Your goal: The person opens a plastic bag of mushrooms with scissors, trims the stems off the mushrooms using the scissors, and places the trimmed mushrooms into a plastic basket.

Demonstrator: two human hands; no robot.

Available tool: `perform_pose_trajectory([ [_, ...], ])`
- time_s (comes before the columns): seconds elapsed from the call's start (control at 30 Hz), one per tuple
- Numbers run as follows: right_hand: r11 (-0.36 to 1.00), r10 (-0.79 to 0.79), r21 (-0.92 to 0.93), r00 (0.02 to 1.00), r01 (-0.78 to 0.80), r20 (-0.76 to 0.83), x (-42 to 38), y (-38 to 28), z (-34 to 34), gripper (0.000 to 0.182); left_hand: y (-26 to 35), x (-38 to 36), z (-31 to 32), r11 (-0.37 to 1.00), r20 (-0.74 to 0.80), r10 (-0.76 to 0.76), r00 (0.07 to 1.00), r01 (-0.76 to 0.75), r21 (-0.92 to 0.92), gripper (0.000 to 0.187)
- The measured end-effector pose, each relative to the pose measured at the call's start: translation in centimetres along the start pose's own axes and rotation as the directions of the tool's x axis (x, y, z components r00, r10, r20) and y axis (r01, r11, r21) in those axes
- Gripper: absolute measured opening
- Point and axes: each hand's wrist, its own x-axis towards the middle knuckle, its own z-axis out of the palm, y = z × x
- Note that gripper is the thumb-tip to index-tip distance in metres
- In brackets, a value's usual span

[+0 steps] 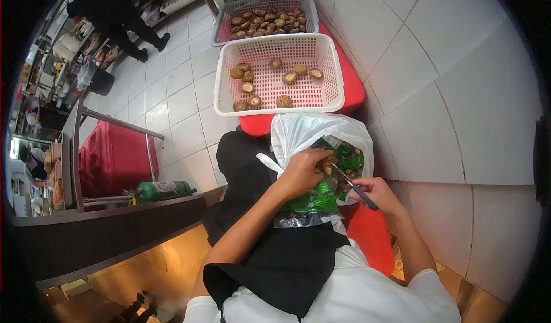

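Observation:
My left hand [303, 171] is closed around a brown mushroom [329, 166] above the mouth of a white plastic bag [295, 129]. In my right hand [376, 194] is a small knife [365, 198] with a black handle. Its thin blade points up and left, with the tip at the mushroom; whether it is cutting cannot be made out. Inside the bag lie green plastic packaging [322, 200] and brown bits. Just beyond the bag, a white perforated basket [222, 88] holds several loose mushrooms, some with their pale undersides up.
Behind the white basket stands a grey basket [218, 33] heaped with mushrooms. Red surfaces [353, 88] support the baskets. A tiled wall [425, 111] closes off the right. At left are a metal-framed table, a red bin [117, 156], a green cylinder [163, 190] and a standing person [109, 13].

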Motion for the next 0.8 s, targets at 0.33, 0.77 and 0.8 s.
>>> perform_pose_trajectory([
  [0.33,0.965,-0.217,-0.178,0.967,0.191,-0.134,0.5,3.4,0.3,0.052,-0.4,-0.3,-0.1,0.978,-0.108,-0.207,0.972,0.21,0.012,0.041],
  [0.77,0.977,-0.16,0.09,0.947,0.191,-0.28,0.7,7.5,2.4,0.046,3.5,2.4,-6.4,0.985,-0.663,-0.064,0.746,0.153,0.077,0.023],
  [0.8,0.978,-0.162,0.084,0.947,0.192,-0.279,0.8,7.6,2.6,0.045,2.5,3.2,-7.3,0.985,-0.672,-0.132,0.729,0.172,-0.006,0.025],
])
